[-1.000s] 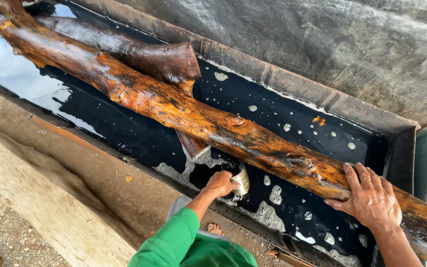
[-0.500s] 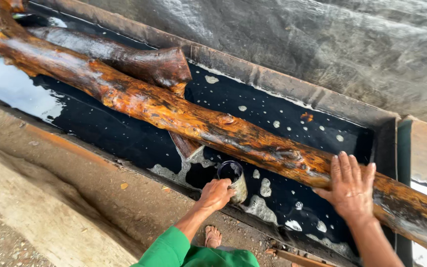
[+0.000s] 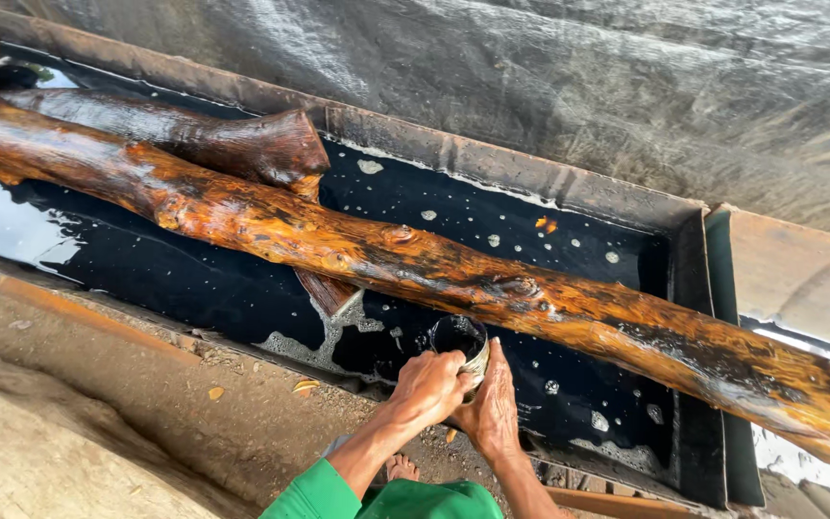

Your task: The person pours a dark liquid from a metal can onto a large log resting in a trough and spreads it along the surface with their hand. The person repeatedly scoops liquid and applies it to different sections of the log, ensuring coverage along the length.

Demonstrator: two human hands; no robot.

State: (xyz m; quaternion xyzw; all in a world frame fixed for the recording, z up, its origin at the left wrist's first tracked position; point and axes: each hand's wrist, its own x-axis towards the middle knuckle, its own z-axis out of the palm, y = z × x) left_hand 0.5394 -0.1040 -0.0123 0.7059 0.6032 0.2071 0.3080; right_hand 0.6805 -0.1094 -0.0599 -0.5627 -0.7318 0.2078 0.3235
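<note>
Both hands meet around a small can (image 3: 460, 343) of dark liquid at the trough's (image 3: 530, 178) near edge: the left hand (image 3: 429, 386) wraps its side, the right hand (image 3: 492, 408) presses flat against it, hiding most of it. The long wet log (image 3: 357, 252) above runs off both sides.

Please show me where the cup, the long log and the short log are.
cup (image 3: 460, 338), head view, on its dark contents.
long log (image 3: 357, 252), head view, on its wet orange middle.
short log (image 3: 242, 146), head view, near its cut end.

outdoor wood-treatment yard | trough (image 3: 549, 183) of dark liquid | soaked log (image 3: 357, 252) | tarp (image 3: 578, 86)
</note>
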